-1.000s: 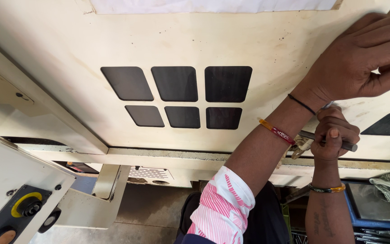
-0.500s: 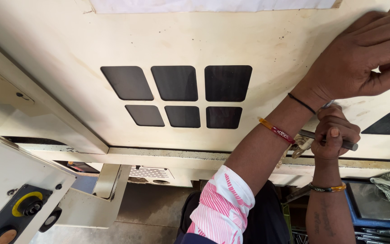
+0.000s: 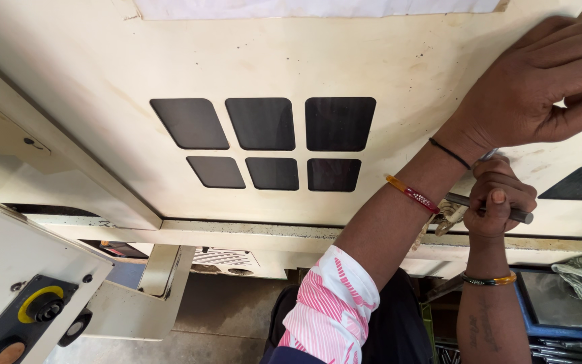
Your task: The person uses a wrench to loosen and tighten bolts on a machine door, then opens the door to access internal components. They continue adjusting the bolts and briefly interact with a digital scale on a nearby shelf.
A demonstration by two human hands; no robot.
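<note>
Panel [image 3: 372,61] was cream metal | left hand [image 3: 540,87] pressed flat on it, empty | right hand [image 3: 500,199] clenched round metal rod tool [image 3: 521,216] | advised firm bracing, straight steady turning.

The cream panel [image 3: 385,61] fills the view. Left of its dark squares [image 3: 272,143] the surface lies bare. Right of them, the left hand [image 3: 540,87], right hand [image 3: 500,199] and metal rod [image 3: 463,201] crowd the space.
</note>
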